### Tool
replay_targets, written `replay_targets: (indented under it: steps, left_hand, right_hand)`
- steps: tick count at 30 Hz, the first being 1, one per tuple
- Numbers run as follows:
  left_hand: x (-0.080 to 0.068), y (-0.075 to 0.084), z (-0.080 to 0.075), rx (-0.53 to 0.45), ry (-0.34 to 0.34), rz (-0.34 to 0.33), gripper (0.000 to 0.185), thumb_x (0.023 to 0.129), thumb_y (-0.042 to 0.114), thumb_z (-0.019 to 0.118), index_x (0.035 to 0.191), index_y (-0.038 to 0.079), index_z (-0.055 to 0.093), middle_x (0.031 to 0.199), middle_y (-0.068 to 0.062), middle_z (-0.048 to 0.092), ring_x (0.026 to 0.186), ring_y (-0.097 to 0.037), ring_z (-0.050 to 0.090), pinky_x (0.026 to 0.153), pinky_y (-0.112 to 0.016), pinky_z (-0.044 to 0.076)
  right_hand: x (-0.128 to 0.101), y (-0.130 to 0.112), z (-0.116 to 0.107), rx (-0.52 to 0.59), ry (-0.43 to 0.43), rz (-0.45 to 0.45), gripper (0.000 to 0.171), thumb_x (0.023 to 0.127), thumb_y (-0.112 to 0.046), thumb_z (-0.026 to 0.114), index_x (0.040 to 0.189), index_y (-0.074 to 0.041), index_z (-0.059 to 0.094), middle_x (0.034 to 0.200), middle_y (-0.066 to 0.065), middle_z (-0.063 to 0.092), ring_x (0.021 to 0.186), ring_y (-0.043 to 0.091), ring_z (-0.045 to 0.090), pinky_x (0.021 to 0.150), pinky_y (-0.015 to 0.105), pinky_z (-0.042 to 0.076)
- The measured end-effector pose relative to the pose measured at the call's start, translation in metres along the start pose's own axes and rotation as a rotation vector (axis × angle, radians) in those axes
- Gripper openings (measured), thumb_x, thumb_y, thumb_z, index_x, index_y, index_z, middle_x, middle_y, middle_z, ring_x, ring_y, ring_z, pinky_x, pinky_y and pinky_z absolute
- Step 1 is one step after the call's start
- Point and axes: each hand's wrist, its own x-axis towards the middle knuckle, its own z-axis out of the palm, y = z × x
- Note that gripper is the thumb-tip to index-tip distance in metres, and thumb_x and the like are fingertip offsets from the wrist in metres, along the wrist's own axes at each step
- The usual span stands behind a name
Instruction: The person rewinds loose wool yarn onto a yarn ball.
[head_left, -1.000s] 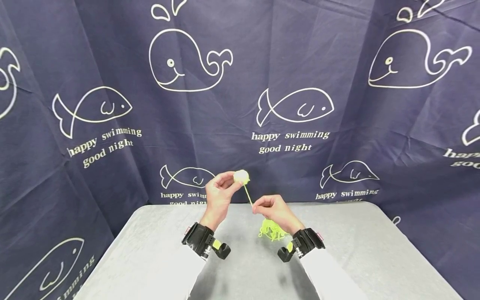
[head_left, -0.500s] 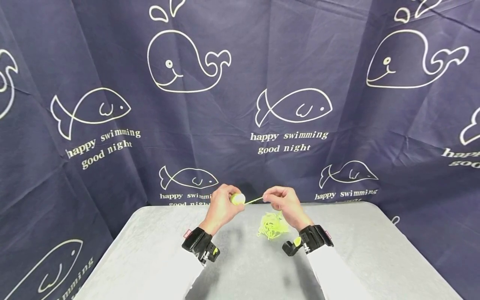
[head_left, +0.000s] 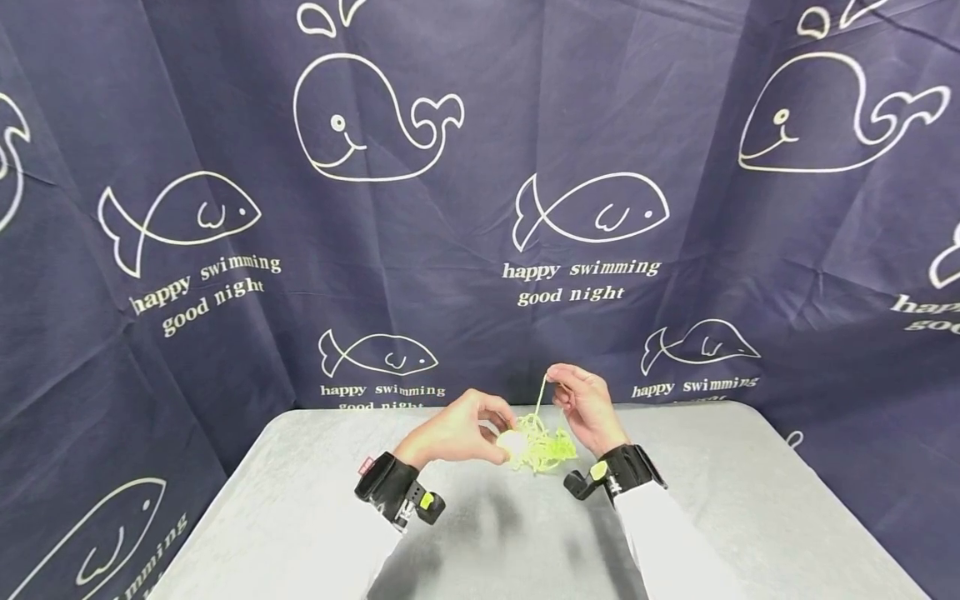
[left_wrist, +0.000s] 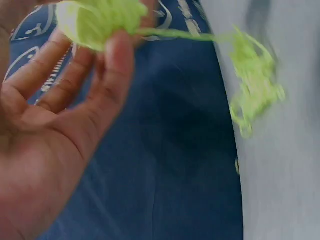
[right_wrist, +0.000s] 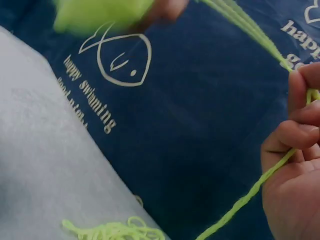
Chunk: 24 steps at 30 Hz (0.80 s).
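Yarn strand (head_left: pixel 542 397) near-vertical, top pinched in R hand (head_left: pixel 587 407), L hand (head_left: pixel 459 433) gripping yarn ball (head_left: pixel 512 442).

Soft fibre, cloth and matt plastic

The yarn ball (head_left: pixel 512 442) and the loose yarn (head_left: pixel 546 448) looked like fuzzy, matt lime-green fibre, the strand (right_wrist: pixel 250 196) showing a twisted, slightly hairy surface. The backdrop (head_left: pixel 480 208) was creased dark-blue cloth with flat white print, without shine. The table (head_left: pixel 300 517) carried a pale grey, faintly mottled matt covering. The wrist mounts (head_left: pixel 393 492) appeared to be black plastic with a dull finish.
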Motion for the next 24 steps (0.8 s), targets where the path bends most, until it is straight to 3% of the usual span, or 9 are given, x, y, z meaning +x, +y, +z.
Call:
replay_targets:
  steps: [5,8,12,16,20,22,24]
  left_hand:
    - [0.007,0.008,0.002,-0.356,0.072,0.192,0.034,0.073,-0.018,0.071,0.106,-0.017,0.063,0.1,-0.008,0.069,0.093,-0.013,0.067,0.083,-0.037,0.061]
    - [0.01,0.011,0.001,-0.526,0.189,0.272,0.032,0.073,-0.02,0.069,0.104,-0.012,0.065,0.102,-0.004,0.071,0.095,-0.015,0.068,0.083,-0.029,0.059]
    - [0.013,0.016,0.0,-0.658,0.361,0.299,0.04,0.073,-0.019,0.066,0.103,0.008,0.071,0.104,-0.001,0.073,0.096,-0.014,0.069,0.082,-0.024,0.058]
    - [0.013,0.019,-0.003,-0.772,0.516,0.274,0.043,0.077,-0.022,0.06,0.099,0.012,0.072,0.1,-0.002,0.073,0.092,-0.014,0.069,0.082,-0.028,0.06]
    - [0.016,0.021,-0.008,-0.832,0.758,0.265,0.039,0.078,-0.023,0.06,0.095,0.011,0.071,0.096,-0.003,0.073,0.087,-0.015,0.07,0.082,-0.031,0.061]
    - [0.018,0.018,-0.012,-0.761,0.901,0.26,0.035,0.077,-0.022,0.064,0.094,0.008,0.071,0.093,-0.003,0.073,0.085,-0.014,0.071,0.081,-0.029,0.061]
    - [0.017,0.015,-0.016,-0.613,1.021,0.233,0.029,0.075,-0.021,0.07,0.095,-0.001,0.07,0.092,-0.006,0.072,0.084,-0.012,0.07,0.078,-0.026,0.06]
  right_hand:
    - [-0.001,0.012,-0.003,-0.213,-0.004,0.054,0.016,0.095,0.004,0.064,0.088,-0.005,0.074,0.076,0.0,0.066,0.054,0.007,0.043,0.049,0.017,0.034]
    - [-0.004,0.017,-0.001,-0.372,-0.056,0.079,0.008,0.093,0.004,0.065,0.093,0.0,0.073,0.07,0.0,0.059,0.056,0.008,0.043,0.05,0.018,0.035]
    - [-0.007,0.019,0.003,-0.527,-0.126,0.083,0.008,0.09,0.003,0.067,0.096,0.007,0.071,0.069,-0.001,0.057,0.056,0.009,0.043,0.051,0.021,0.035]
    - [-0.01,0.019,0.005,-0.665,-0.185,0.071,0.012,0.086,-0.001,0.073,0.095,0.006,0.073,0.067,-0.002,0.058,0.055,0.008,0.045,0.05,0.02,0.036]
    - [-0.017,0.018,0.005,-0.85,-0.315,0.047,0.006,0.084,-0.005,0.076,0.089,-0.002,0.077,0.07,-0.001,0.065,0.058,0.007,0.05,0.051,0.02,0.041]
    - [-0.022,0.015,0.006,-0.911,-0.416,0.029,0.004,0.083,-0.003,0.076,0.084,-0.005,0.078,0.074,0.0,0.069,0.061,0.007,0.053,0.054,0.018,0.043]
    - [-0.027,0.009,0.007,-0.942,-0.531,0.003,0.008,0.081,0.0,0.074,0.082,-0.007,0.077,0.075,0.0,0.07,0.062,0.005,0.054,0.055,0.017,0.043]
